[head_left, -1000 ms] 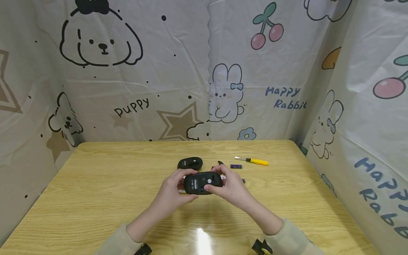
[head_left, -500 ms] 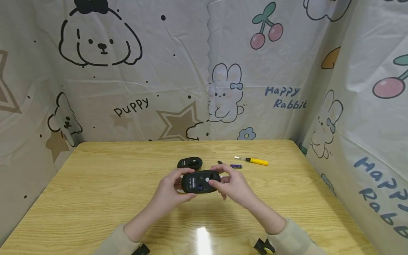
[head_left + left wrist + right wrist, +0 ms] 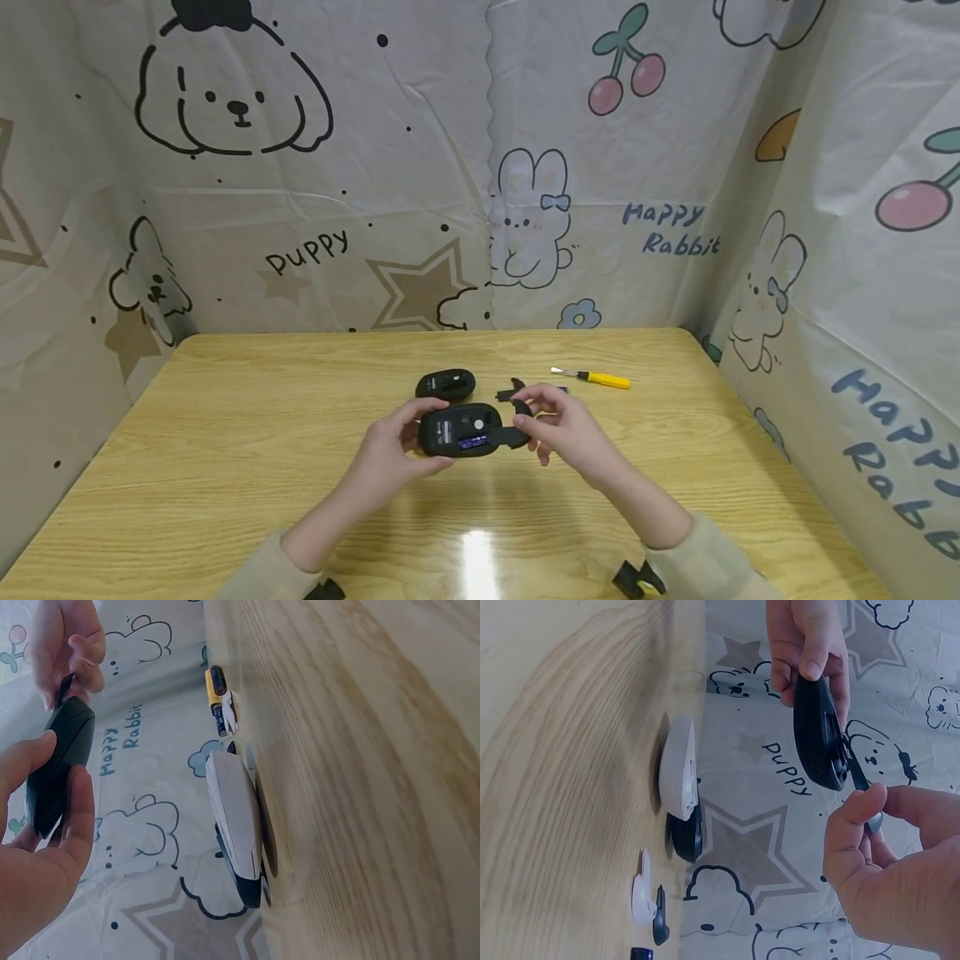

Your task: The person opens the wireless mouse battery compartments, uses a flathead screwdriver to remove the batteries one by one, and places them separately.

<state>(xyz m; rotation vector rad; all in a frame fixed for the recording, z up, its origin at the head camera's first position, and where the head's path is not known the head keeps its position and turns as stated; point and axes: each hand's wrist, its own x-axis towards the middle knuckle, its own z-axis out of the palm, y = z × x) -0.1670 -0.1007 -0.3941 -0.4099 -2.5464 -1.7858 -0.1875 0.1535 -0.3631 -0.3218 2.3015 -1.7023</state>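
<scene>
The left hand [image 3: 390,450] holds the black mouse [image 3: 459,430] belly-up above the counter [image 3: 247,433], its fingers [image 3: 71,817] curled round the near end, thumb on one side and the rest behind. The right hand [image 3: 562,425] pinches the thin black battery cover [image 3: 517,421] between thumb and forefinger at the far end of the mouse, the cover lifted partly clear of the shell and a blue-labelled cell showing in the opened bay. The likeliest trouble, as I judge it, is the cover: held only by a fingertip pinch [image 3: 855,825] on a slim edge, it could slip or snap a latch tab if it is levered at an angle while one end is caught in the shell. With the bay facing up the cell should stay put, but tipping the mouse toward the right fingers could let it slide out and roll. Just beyond the fingers lies a second mouse [image 3: 446,384], also on its back, with small dark parts [image 3: 510,390] beside it; a dropped cover could land among them and be confused with them. Farther out from the right fingers a yellow-handled screwdriver [image 3: 596,380] lies well apart. Toward the body and out from the left fingers the counter offers broad open wood; its edges and the printed cloth walls [image 3: 420,167] stand well away.
</scene>
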